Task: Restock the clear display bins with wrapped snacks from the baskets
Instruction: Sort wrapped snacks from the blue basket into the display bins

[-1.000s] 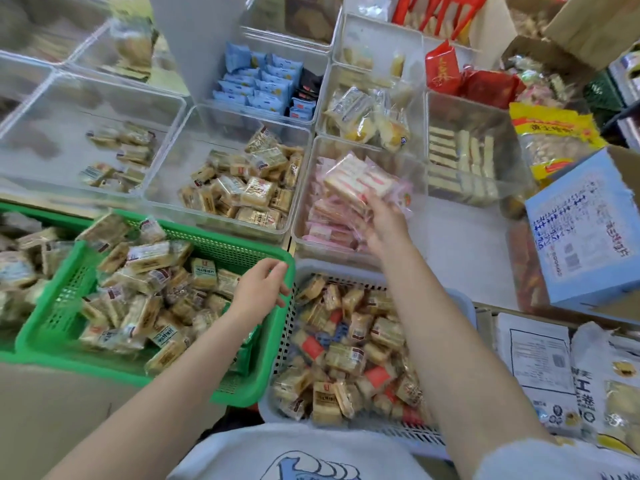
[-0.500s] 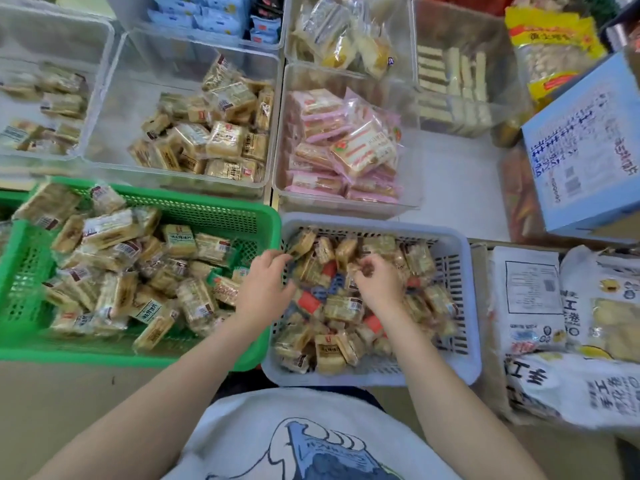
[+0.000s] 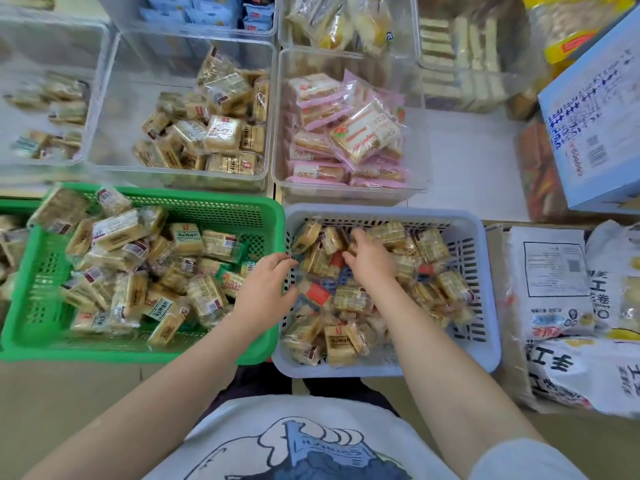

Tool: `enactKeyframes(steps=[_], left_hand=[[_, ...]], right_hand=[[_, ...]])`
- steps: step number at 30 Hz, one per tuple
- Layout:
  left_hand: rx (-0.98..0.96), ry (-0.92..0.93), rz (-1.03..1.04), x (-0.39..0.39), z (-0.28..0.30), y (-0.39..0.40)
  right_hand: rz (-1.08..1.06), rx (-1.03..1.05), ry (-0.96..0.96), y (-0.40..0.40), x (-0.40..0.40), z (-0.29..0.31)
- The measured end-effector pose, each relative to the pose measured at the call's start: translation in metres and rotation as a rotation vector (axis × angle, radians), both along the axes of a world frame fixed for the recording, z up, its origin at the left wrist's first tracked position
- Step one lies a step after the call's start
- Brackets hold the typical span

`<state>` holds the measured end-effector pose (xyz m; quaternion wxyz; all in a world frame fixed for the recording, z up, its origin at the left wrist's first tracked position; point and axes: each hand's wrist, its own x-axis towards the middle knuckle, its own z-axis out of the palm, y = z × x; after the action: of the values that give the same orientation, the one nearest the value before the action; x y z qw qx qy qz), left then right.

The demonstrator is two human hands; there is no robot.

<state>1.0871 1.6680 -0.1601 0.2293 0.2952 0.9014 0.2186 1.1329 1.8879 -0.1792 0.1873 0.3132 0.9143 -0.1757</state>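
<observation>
Right hand: sunk among the small tan clear-wrapped snacks in the pale blue slotted plastic basket, fingers curled down into the heap, apparently gathering pieces; whether it already pinches one cannot be told.

Left hand: lies over the near-left wall of the same basket, fingers bent over the rim, likely steadying it for the other hand's picking.

Green slotted plastic basket: just beside on the left, heaped with larger tan wrapped cakes; untouched.

Clear rectangular plastic display bin: beyond the green basket, partly stocked with matching tan wrapped squares, left half bare, the probable destination.

Clear bin of pink-wrapped cakes: beyond the blue basket, fairly full.

Blue printed cardboard carton: far right, apart.
</observation>
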Motion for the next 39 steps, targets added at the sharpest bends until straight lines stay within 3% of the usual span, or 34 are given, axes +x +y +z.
enactKeyframes(steps=[5,8,12,16,18,21,23,26,30,39], left_hand=[[-0.026,-0.078,0.026,-0.006,0.015,0.006],[0.032,-0.219,0.091,-0.015,0.033,0.014],[0.271,-0.456,0.189,-0.025,0.054,0.028],[0.554,-0.893,0.432,-0.036,0.07,0.031],[0.666,-1.077,0.527,-0.042,0.077,0.026],[0.694,-1.211,0.628,-0.054,0.085,0.014],[0.617,-1.241,0.632,-0.062,0.089,0.005],[0.521,-1.163,0.646,-0.078,0.09,-0.009],[0.563,-1.007,0.585,-0.099,0.084,-0.027],[0.605,-0.908,0.6,-0.123,0.08,-0.05]], right_hand=[[-0.331,-0.226,0.288,-0.003,0.026,0.022],[-0.406,-0.368,0.401,-0.001,0.038,0.049],[-0.338,-0.727,0.463,-0.014,0.037,0.09],[-0.399,-1.027,0.489,-0.029,0.022,0.116],[-0.344,-1.052,0.445,-0.035,0.013,0.121],[-0.074,-0.838,0.338,-0.042,0.0,0.126],[-0.008,-0.744,0.343,-0.046,-0.009,0.125],[-0.162,-0.777,0.356,-0.058,-0.024,0.126],[-0.333,-0.799,0.291,-0.077,-0.049,0.13],[-0.347,-0.849,0.281,-0.1,-0.083,0.117]])
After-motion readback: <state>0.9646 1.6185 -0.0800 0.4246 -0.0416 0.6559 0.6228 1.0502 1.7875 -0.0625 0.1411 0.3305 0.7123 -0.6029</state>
